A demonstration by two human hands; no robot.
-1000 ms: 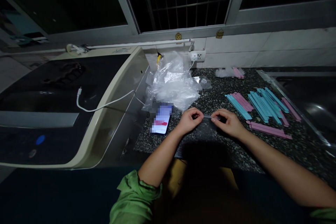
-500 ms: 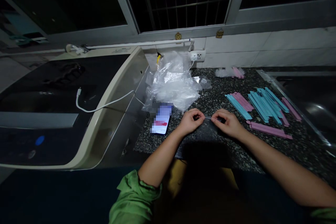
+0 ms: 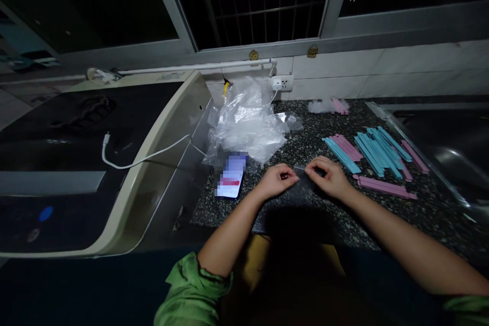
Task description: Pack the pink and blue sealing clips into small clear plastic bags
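Observation:
A small clear plastic bag, hard to make out against the dark counter, is between my two hands. My right hand pinches it near its top edge, where a pale strip shows. My left hand is closed, thumb against fingers, its tips at the bag's left side a little below that strip. I see nothing inside the bag. To the right of my right hand lie flat pink strips and a loose pile of light blue strips. Left of my left hand is a lit phone, partly blurred.
Crumpled clear plastic bags are heaped at the back of the speckled counter. A washing machine stands at the left, with a white cable across it. A dark sink borders the right. A small bag with pink strips lies near the wall.
My left fingertips have moved down from the bag's top strip, while my right hand keeps its pinch. The whole view has shifted slightly.

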